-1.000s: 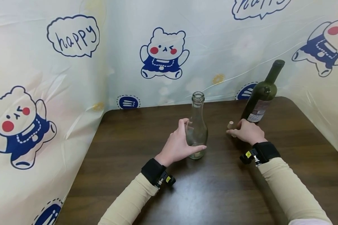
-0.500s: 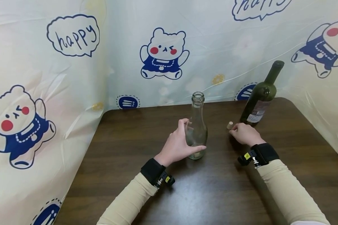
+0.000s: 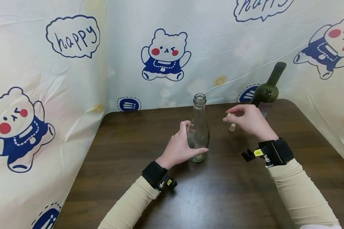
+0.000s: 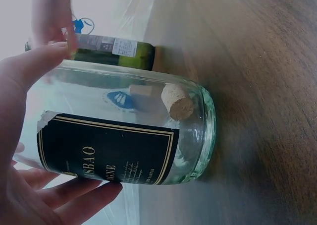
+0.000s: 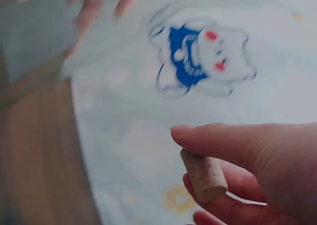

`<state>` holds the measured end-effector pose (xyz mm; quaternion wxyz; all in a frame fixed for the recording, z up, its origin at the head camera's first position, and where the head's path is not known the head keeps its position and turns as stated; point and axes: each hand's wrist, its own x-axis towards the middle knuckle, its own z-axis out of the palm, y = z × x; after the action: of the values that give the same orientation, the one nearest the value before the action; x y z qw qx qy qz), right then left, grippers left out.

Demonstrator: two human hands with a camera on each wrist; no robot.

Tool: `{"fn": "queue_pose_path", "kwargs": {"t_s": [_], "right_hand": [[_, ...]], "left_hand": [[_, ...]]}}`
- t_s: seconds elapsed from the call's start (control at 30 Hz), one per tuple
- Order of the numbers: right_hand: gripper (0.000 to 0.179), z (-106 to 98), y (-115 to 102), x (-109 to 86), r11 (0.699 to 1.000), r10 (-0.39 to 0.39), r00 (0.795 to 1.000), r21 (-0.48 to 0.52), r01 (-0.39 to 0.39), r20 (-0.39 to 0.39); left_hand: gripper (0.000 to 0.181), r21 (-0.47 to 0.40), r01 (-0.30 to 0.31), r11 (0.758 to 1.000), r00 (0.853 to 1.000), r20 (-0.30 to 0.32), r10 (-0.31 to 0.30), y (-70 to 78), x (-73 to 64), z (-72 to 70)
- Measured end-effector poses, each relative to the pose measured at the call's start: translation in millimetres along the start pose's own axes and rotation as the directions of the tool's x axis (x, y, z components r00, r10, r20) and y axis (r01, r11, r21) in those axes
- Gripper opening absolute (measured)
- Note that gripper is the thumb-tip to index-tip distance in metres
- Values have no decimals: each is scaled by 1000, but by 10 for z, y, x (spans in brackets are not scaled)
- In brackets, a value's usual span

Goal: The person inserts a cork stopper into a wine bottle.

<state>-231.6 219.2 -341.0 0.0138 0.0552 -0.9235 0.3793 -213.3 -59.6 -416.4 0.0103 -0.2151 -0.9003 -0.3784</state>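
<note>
My left hand (image 3: 179,146) grips a clear glass bottle (image 3: 199,133) that stands upright on the table. In the left wrist view the bottle carries a black label (image 4: 109,148), and a cork (image 4: 177,102) lies inside near its base. Between thumb and fingers my right hand (image 3: 250,121) pinches another cork (image 5: 204,175), held above the table to the right of the bottle's body. Below that hand a further cork (image 3: 232,128) stands on the table. Behind the right hand is a green wine bottle (image 3: 266,92), its lower part hidden.
The brown wooden table (image 3: 126,178) reaches back to a pale curtain (image 3: 123,63) printed with cartoon bears. The green bottle stands near the table's back right corner.
My right hand has picked up a cork from the table and risen with it, now covering the green bottle's lower part. The left hand still grips the clear bottle in place.
</note>
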Motion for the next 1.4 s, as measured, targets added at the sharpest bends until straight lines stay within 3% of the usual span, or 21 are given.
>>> {"fn": "queue_pose_path", "kwargs": {"t_s": [0.27, 0.43, 0.63, 0.8, 0.9, 1.4], "right_hand": [[50, -107, -503, -11, 989, -77, 992, 115, 89, -103], [50, -176, -807, -40, 967, -106, 974, 207, 147, -198], [48, -220, -1112, -55, 898, -120, 958, 383, 217, -259], [44, -232, -1283, -58, 836, -160, 954, 479, 268, -254], [40, -226, -1340, -63, 817, -183, 954, 503, 282, -237], [41, -145, -1354, -25, 853, -206, 964, 452, 262, -171]], "left_hand": [[109, -6, -7, 1000, 1000, -1, 7, 6, -4, -2], [109, 3, -9, 1000, 1000, -6, 9, 8, -7, 1], [109, 8, -1, 1000, 1000, -4, 1, 3, -7, 3], [109, 6, -11, 1000, 1000, -11, 11, -3, -2, 7], [109, 8, -23, 1000, 1000, -15, 23, -1, 6, 7], [110, -11, -21, 1000, 1000, -4, 20, -12, 5, -15]]}}
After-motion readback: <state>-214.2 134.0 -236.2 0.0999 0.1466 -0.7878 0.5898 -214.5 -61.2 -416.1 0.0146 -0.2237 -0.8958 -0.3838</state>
